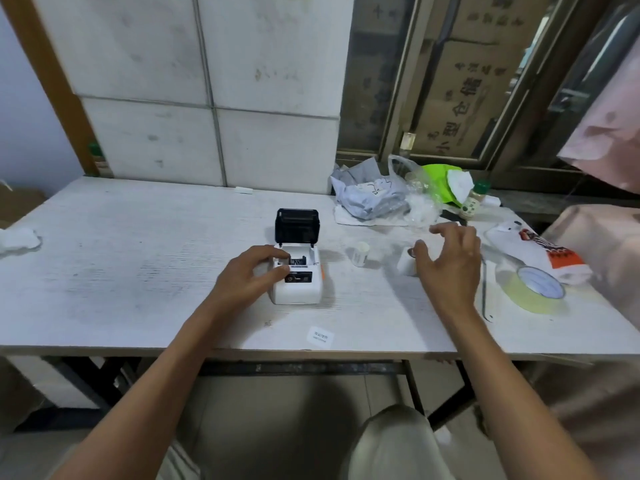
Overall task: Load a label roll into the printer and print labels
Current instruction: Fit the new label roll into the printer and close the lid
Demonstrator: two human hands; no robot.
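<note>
Label roll [407,263] number one sits on the white table [138,258] just right of the printer [298,282], and our right hand [450,261] hovers over it with fingers spread wide, thumb tip touching or nearly touching its side, nothing gripped yet. A second small white roll [360,253] stands between that one and the printer. Our left hand [247,278] rests against the printer's left side, thumb and fingertips curled loosely around its top edge, steadying it rather than pinching anything. The black lid [296,225] is flipped up and the bay underneath looks empty, so we'd say loading hasn't started. Handling-wise, we'd guess these rolls are super light and a bit squishy: paper wound on a core, so it'll tip or skid if we poke it. Best bet is grabbing it around the sides with thumb and two fingers, not by the loose end, since that could unspool. The printer itself looks light too, hence the bracing hand. A loose printed label [320,334] lies near the table's front edge, well apart from everything.
</note>
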